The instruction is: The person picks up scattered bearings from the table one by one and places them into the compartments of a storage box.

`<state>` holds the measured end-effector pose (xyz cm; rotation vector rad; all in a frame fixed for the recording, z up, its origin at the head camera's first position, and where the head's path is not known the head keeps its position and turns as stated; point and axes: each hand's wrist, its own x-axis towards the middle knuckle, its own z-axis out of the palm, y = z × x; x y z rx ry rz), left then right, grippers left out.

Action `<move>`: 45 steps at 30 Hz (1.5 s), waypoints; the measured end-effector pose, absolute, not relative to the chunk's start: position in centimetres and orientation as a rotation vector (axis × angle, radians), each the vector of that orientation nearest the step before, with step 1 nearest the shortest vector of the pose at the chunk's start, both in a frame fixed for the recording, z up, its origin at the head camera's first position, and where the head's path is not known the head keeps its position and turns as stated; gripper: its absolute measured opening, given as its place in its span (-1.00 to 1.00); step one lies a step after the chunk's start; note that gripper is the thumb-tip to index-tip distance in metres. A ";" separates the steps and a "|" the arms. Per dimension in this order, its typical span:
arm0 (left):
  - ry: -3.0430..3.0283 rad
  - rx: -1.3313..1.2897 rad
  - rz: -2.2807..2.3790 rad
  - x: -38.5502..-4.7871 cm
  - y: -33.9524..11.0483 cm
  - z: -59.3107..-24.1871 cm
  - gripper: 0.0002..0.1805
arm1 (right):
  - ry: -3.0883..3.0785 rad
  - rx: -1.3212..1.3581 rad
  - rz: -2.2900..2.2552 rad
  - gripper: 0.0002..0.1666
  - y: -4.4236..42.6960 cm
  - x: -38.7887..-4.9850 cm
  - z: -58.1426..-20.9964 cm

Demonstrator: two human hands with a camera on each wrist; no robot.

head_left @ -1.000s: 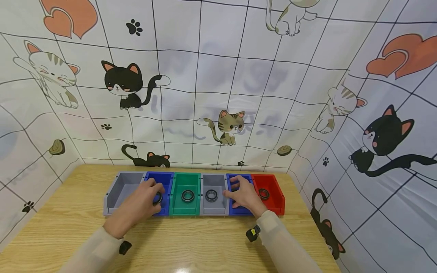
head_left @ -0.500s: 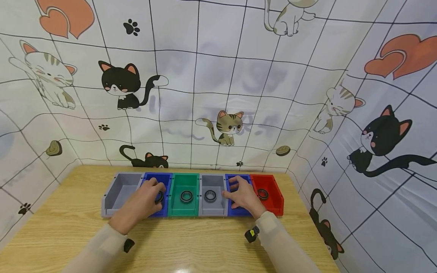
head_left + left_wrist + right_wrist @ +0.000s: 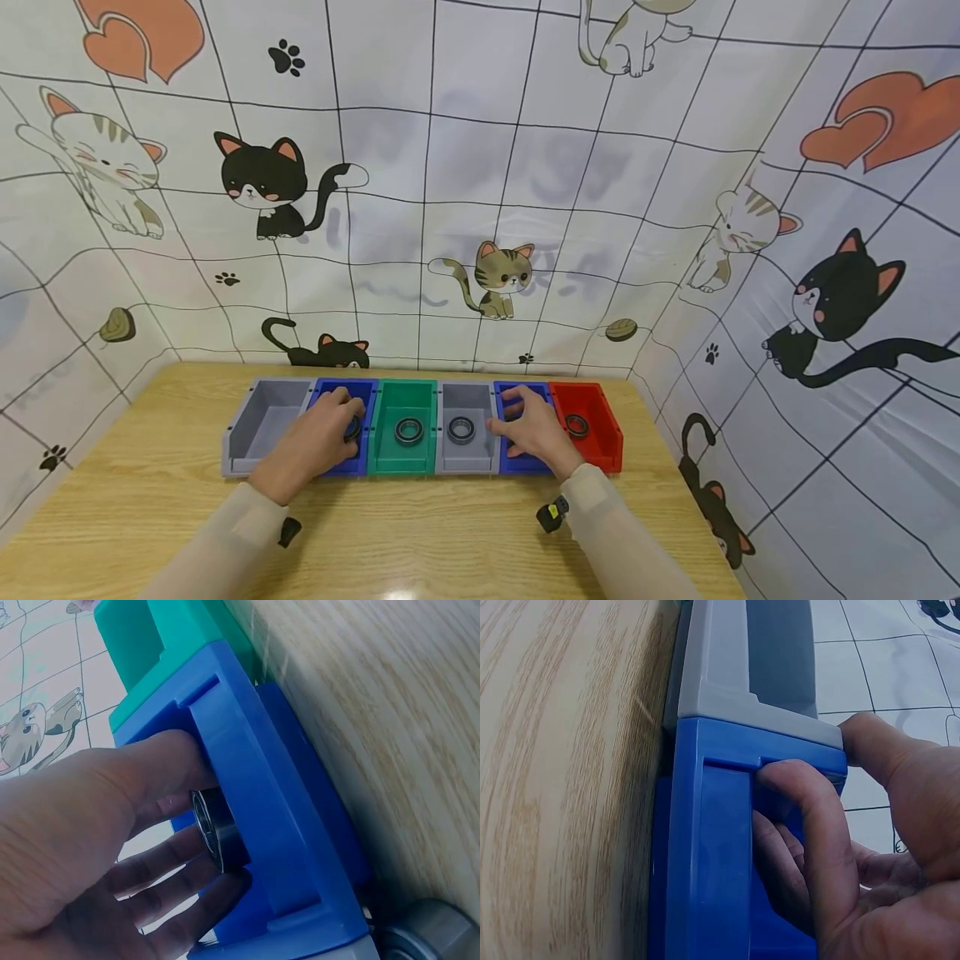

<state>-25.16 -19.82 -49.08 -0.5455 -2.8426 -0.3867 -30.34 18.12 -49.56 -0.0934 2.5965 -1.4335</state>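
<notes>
My left hand [image 3: 318, 433] reaches into the left blue bin [image 3: 366, 450]. Its thumb and fingers close around a ball bearing [image 3: 217, 829], which sits just behind the bin's front wall in the left wrist view. My right hand [image 3: 538, 429] is over the right blue bin [image 3: 712, 847]. One fingertip touches the rim beside the grey bin, the thumb lies by the blue front wall, and other fingers bend loosely inside. No held item shows there; the bin floor is mostly hidden.
Bearings lie in the green bin [image 3: 382, 458], the middle grey bin [image 3: 468, 462] and the red bin [image 3: 611, 450]. A left grey bin [image 3: 258, 408] ends the row. A round metallic thing [image 3: 427, 930] stands near the bins' front. A patterned cloth [image 3: 405, 208] backs the table [image 3: 420, 533].
My left hand and its bearing have shifted slightly right within the left blue bin. The right hand keeps its place. The head view has shifted slightly.
</notes>
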 end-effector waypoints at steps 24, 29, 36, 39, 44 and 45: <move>-2.950 -0.451 -0.296 -26.4 -19.0 -50.0 -0.77 | 2.613 -0.115 -1.423 -0.19 18.0 -30.3 -49.7; -2.948 -0.446 -0.300 -26.5 -19.0 -50.0 -0.76 | 2.609 -0.118 -1.429 -0.18 18.0 -30.3 -49.7; -2.907 -0.452 -0.354 -26.1 -19.4 -50.1 -0.74 | 2.610 -0.114 -1.430 -0.18 18.0 -30.3 -49.7; -2.908 -0.456 -0.397 -25.9 -19.5 -49.9 -0.70 | 2.609 -0.106 -1.433 -0.19 18.0 -30.3 -49.7; -2.928 -0.443 -0.439 -25.2 -19.6 -49.4 -0.67 | 2.609 -0.102 -1.439 -0.20 18.2 -30.2 -49.7; -2.920 -0.438 -0.448 -25.0 -19.6 -49.3 -0.67 | 2.609 -0.102 -1.441 -0.20 18.3 -30.2 -49.7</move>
